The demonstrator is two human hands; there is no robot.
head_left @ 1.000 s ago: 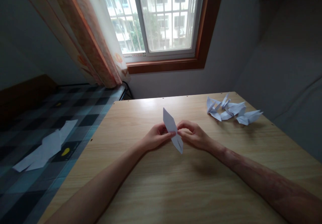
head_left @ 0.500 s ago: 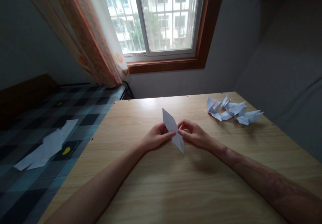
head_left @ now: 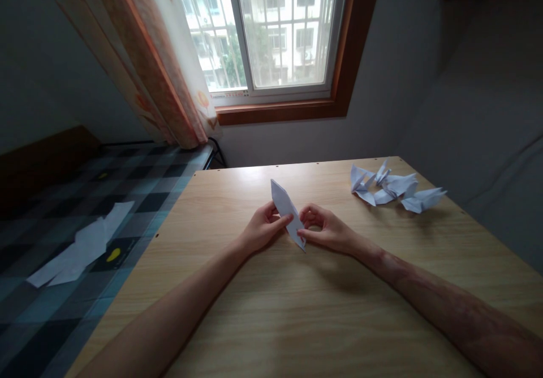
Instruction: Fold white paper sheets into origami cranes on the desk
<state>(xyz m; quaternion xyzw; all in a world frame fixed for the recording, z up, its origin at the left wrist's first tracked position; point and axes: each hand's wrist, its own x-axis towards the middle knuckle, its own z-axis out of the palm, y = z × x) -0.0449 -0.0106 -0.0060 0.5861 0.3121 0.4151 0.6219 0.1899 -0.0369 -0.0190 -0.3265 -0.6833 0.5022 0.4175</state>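
Note:
A white folded paper piece, long and pointed at both ends, stands tilted just above the wooden table. My left hand pinches its left side near the middle. My right hand pinches its right side lower down, thumb and fingers curled around the edge. Both hands rest low over the table, near its middle.
Several folded white paper birds lie at the table's far right. To the left is a bed with a checked cover and loose white paper sheets on it. A window and a curtain are behind.
The paper piece has turned a little more upright and narrower, and its lower tip has come up. My right fingers have shifted down along its edge.

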